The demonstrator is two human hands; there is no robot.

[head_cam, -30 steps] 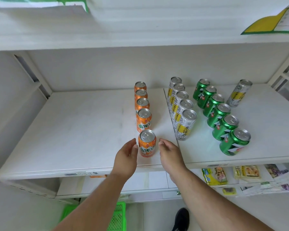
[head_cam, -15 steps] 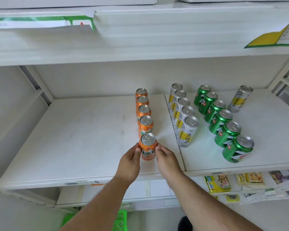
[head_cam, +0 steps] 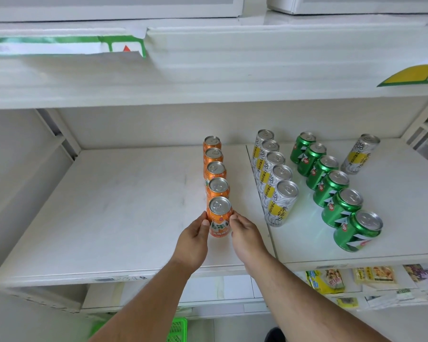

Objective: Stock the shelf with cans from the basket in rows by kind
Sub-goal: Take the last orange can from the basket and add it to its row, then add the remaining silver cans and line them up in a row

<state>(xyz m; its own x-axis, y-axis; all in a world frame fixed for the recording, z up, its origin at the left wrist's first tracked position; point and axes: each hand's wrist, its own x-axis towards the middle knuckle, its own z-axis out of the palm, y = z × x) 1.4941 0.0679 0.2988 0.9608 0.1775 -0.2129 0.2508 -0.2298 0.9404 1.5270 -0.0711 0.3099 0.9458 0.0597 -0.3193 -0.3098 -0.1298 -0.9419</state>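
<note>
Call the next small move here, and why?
Probably let go and draw both hands back toward the basket. The front orange can stands upright on the shelf, fifth in its row and in line with the four behind. The left hand and right hand only bracket its sides, so the placing looks finished.

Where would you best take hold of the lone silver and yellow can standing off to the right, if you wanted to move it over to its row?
Grip the lone silver and yellow can round the middle of its round body, coming from the front or right. It stands upright and apart on the shelf, with open space there; the green cans crowd its left.
</note>
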